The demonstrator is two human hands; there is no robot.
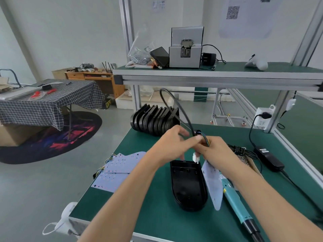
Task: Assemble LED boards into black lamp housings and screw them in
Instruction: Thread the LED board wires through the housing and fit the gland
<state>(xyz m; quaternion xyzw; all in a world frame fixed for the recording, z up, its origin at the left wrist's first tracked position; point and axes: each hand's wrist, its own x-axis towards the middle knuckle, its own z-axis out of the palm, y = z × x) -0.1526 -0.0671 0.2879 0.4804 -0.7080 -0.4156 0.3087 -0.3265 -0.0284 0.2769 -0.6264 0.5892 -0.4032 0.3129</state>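
An open black lamp housing (187,186) lies on the green bench in front of me. Above its far end, my left hand (173,144) and my right hand (215,152) meet around a bundle of coloured wires (206,139) joined to a black cable (176,109) that loops upward. My left fingers pinch the wires; my right hand grips them lower down. A white connector (196,158) dangles below, and a white LED board (214,184) hangs tilted under my right hand, beside the housing.
A stack of white LED boards (118,168) lies at the left bench edge. A row of black housings (155,119) stands at the back. A teal electric screwdriver (236,201) lies on the right, with a power adapter (269,158) beyond. A screw feeder (186,49) sits on the shelf.
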